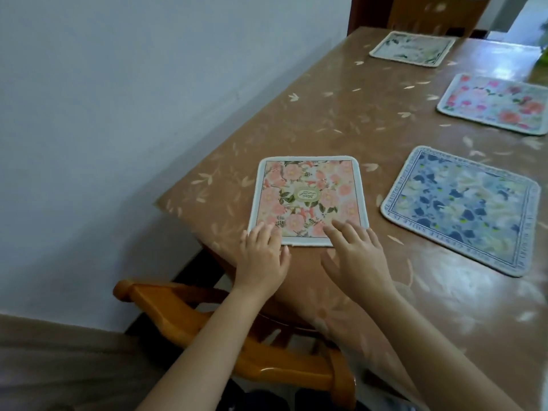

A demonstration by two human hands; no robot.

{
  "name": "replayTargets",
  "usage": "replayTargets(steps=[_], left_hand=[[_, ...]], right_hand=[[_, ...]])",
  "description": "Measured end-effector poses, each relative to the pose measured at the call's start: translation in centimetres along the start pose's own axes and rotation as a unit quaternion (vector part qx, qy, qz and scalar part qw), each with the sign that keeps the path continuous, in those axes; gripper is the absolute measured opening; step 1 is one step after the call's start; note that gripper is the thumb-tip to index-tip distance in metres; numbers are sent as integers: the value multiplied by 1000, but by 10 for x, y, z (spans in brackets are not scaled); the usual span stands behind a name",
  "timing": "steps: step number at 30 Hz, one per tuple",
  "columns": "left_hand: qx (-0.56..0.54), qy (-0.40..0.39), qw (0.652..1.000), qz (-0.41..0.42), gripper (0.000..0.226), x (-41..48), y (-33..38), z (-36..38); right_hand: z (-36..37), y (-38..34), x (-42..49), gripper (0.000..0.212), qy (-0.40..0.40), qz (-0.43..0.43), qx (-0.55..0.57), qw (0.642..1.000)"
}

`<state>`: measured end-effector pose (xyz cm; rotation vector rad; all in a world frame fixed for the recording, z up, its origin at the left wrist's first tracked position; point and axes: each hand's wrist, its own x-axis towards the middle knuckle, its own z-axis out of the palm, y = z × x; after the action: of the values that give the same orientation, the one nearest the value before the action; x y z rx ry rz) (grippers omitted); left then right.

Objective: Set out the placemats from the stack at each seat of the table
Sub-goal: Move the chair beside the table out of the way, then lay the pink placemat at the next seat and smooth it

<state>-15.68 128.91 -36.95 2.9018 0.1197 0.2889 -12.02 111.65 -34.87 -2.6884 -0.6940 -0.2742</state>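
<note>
Four placemats flat on the brown, leaf-patterned tabletop (341,114), each apart from the others; nearest, by the tabletop's corner, the peach-flowered placemat (308,197), pale-bordered, with an oval emblem at its middle; to its right, turned at an angle, the blue-flowered placemat (462,212) with lettering round its border; beyond that, cut by the right edge of view, the pink-blossom placemat (495,103); farthest, at the tabletop's end, the green-leaf placemat (413,48), just before a second chair (439,13).

Both hands down on the near edge of the peach-flowered placemat; left hand (262,256) at the near left corner, fingers (267,231) straight and slightly spread, tips lying on the border and the first flowers, palm back over the bare tabletop; right hand (355,256) at the near right corner, its fingers straight and fanned apart, tips resting on the print just inside the border, thumb off the mat over the tabletop; flat touch from above with both hands; between them, a strip of the placemat's near border in plain sight.

Under the forearms, a wooden chair (184,315) close against the tabletop's near side; to the left, a pale wall (118,84).
</note>
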Motion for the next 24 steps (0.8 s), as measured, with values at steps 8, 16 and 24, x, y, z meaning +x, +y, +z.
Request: replayTargets(steps=[8, 16, 24], left_hand=[[16, -95, 993, 65, 44, 40, -41, 49], [-21, -146, 979, 143, 45, 74, -91, 75], [-85, -189, 946, 249, 48, 86, -138, 87]], right_hand=[[39, 1, 23, 45, -44, 35, -17, 998], [86, -11, 41, 42, -67, 53, -37, 996], [135, -44, 70, 45, -83, 95, -23, 992]])
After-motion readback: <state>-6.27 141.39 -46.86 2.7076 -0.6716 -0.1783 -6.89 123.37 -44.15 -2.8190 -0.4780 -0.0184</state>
